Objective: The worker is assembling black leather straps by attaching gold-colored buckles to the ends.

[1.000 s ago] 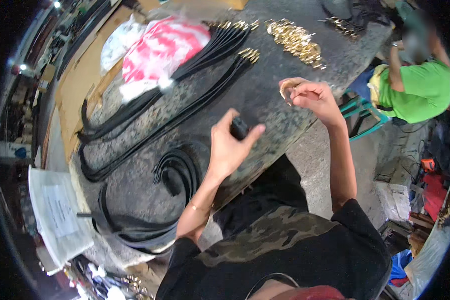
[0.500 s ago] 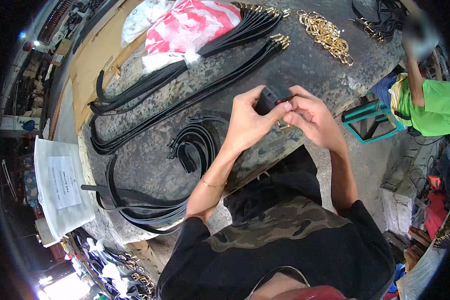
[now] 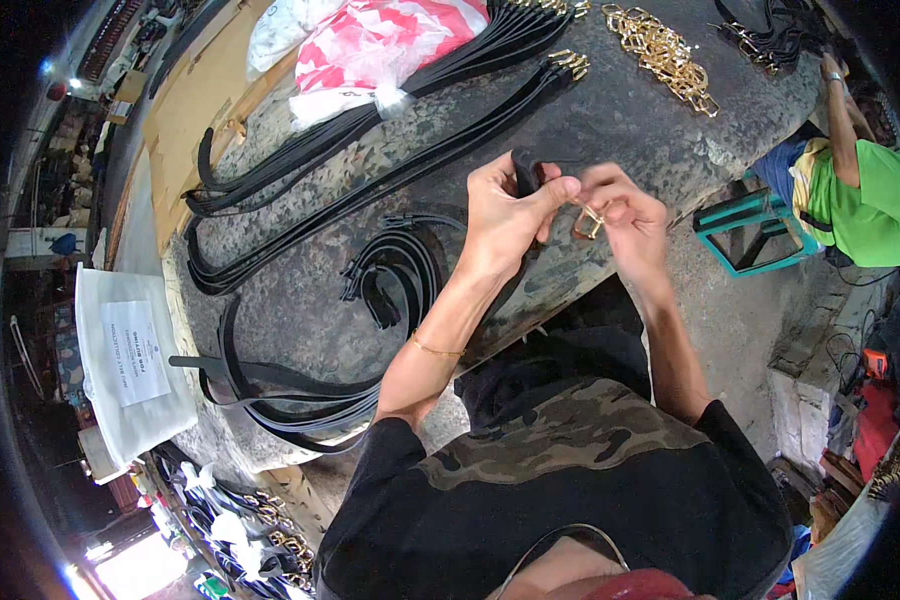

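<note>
My left hand (image 3: 505,212) is closed around a black belt strap (image 3: 526,172), thumb on top and pointing right. Just beside it, my right hand (image 3: 630,212), a little smeared by motion, has its fingers curled at a gold buckle (image 3: 591,222). Whether the buckle is joined to the strap is hidden by the fingers. Under and left of my left forearm, several black belts lie coiled (image 3: 410,265) on the worn table (image 3: 310,235). A bundle of long black belts with gold buckles (image 3: 450,130) stretches across behind my hands.
A pile of gold buckles (image 3: 660,60) lies at the far right. Behind the belts sits a pink-and-white striped bag (image 3: 380,50). A white bin (image 3: 135,370) stands at the table's left edge. Beside a teal stool (image 3: 755,235), a person in a green shirt (image 3: 885,210) is at the right.
My hands have drawn slightly apart, and the right fingers have lifted and shifted around the gold buckle. The black strap is tilted more upright in my left hand. The whole view has shifted slightly.
</note>
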